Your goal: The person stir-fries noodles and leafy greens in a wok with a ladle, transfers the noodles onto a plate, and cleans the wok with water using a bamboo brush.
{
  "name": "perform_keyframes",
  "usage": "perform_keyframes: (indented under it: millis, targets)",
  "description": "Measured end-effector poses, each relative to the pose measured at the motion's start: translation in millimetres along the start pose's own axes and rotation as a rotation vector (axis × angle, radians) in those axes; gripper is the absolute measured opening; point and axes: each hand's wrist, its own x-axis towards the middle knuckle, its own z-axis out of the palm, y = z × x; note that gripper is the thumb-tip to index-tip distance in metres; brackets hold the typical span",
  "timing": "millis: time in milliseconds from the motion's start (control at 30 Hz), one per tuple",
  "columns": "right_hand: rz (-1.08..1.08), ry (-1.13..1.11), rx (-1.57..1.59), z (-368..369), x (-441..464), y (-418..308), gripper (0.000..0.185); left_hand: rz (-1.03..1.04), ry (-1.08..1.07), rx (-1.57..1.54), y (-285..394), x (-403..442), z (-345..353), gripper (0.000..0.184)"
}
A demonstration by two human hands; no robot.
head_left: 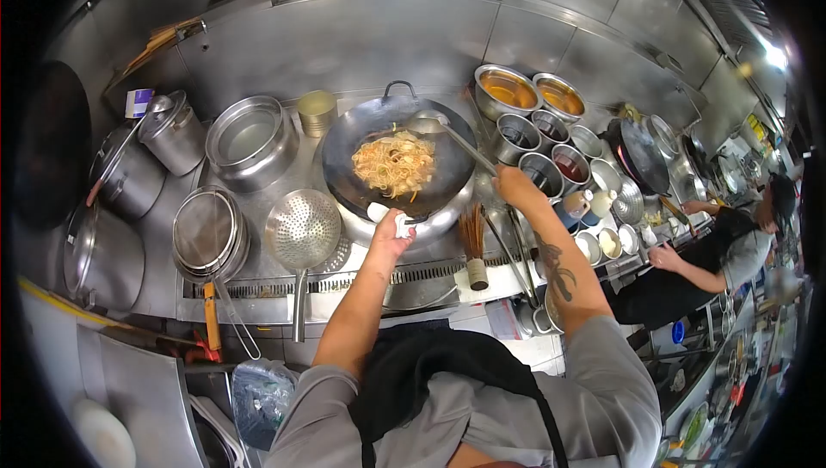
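Noodles (394, 164) lie heaped in the middle of a large dark wok (344, 145) on the stove. My left hand (393, 237) is closed around a white cloth (379, 212) at the wok's near rim; the cloth hides the part of the rim it covers. In my right hand (514, 186) is the long handle of a ladle (428, 122). The ladle's bowl rests inside the wok, against the upper right of the noodles. A looped handle (398, 87) stands up from the wok's far rim.
Left of the wok are a perforated strainer (303, 229), mesh sieves (206, 231) and lidded pots (172, 132). To the right stand sauce containers (518, 132), bowls of orange liquid (508, 89) and a bamboo brush (475, 253). A co-worker (688, 270) stands at another wok (638, 157).
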Motion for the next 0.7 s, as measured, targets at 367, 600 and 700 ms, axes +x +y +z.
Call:
perform_keyframes:
  millis: [367,600,700]
  targets:
    - [-0.325,-0.085,0.272,81,-8,-66,0.032,-0.107,0.084,-0.01,10,-7,7,0.009]
    - [-0.369,-0.112,-0.24,-26,-75,2,0.039,-0.008,0.045,-0.063,-12,-22,7,0.003]
    - [-0.365,-0.084,-0.114,-50,-101,-18,0.035,-0.052,0.108,-0.058,-22,-101,57,0.005]
